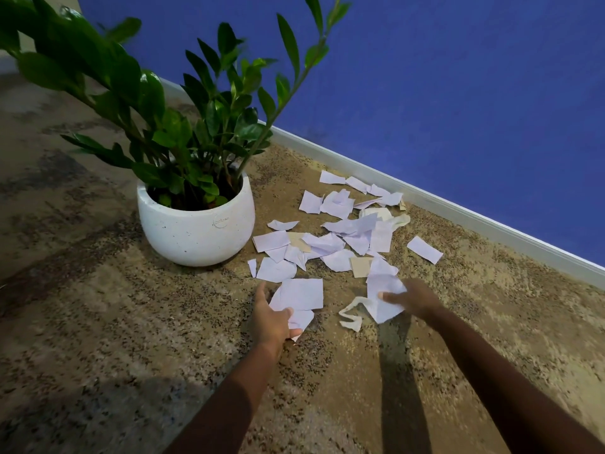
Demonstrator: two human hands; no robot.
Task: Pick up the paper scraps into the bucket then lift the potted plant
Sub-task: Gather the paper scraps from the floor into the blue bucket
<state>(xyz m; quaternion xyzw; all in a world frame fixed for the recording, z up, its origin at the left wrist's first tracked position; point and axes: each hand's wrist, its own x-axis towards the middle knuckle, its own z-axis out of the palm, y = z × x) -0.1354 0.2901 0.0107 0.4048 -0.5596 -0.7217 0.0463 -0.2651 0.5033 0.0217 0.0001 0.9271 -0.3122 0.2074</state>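
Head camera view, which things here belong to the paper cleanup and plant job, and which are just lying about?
In the job: paper scraps; potted plant; left hand and right hand, each holding a scrap. The bucket is not in view.
Just there: carpet; blue wall; white baseboard.

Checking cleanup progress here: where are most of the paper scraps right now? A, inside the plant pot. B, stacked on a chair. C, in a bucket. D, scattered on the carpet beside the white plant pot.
D: the paper scraps lie spread over the carpet right of the white plant pot; the left hand and right hand grip only a few.
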